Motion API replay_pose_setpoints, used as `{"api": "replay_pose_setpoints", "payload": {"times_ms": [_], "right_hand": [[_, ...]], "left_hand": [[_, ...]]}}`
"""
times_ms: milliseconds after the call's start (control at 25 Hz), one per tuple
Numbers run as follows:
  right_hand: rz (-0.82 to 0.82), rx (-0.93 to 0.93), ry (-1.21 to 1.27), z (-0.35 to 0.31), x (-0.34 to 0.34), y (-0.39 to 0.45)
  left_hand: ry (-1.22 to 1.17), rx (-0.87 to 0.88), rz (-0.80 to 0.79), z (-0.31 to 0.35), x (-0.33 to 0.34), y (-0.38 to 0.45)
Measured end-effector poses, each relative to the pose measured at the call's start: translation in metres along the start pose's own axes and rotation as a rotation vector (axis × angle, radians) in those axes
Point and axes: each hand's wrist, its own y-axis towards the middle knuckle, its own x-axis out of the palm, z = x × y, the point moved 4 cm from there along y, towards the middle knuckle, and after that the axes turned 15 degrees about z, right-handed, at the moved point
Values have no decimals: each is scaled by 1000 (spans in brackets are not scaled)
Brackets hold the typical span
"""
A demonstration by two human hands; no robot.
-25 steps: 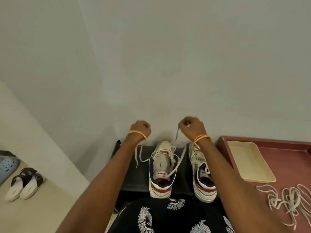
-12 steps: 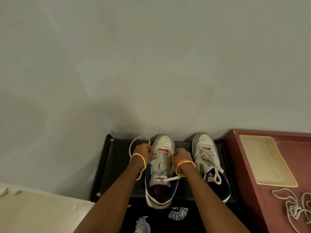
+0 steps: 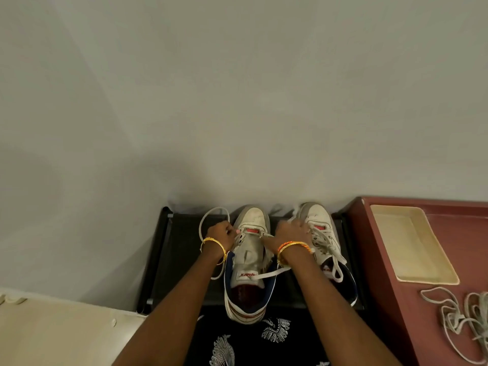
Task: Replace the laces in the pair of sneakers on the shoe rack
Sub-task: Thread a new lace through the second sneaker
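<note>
Between both hands' fingers (image 3: 286, 228): lace (image 3: 264, 235).

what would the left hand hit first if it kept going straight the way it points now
The left hand points away from the person, toward the wall. Going straight on, it would likely meet the loop of lace arching ahead of it, then the back edge of the shoe rack and the wall. Depth is unclear.

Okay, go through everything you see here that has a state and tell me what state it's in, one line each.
Left sneaker: on the rack, mostly unlaced, lace loose on both sides.
Right sneaker: on the rack, laced, ends untied.
Left hand: pinching the lace beside the left sneaker.
Right hand: fingers curled at the left sneaker's eyelets; grip unclear.
Cream tray: empty, on the red surface.
Spare laces: loose tangled heap.
</note>
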Motion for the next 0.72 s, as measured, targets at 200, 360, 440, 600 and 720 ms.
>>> {"api": "replay_pose_setpoints", "payload": {"times_ms": [200,360,440,600,720], "right_hand": [[-58,117,163,-11,41,-11],[-23,196,230,-7,43,-10],[-1,229,265,-7,43,-9],[19,286,327,-4,49,-6],[18,303,364,-4,49,-7]], "left_hand": [[-3,-18,76,3,-5,-1],[-128,-118,180,-14,-5,9],[-223,-234,250,-28,-9,15],[-217,-303,377,-45,-29,26],[-147,-376,373,-56,-41,27]]}}
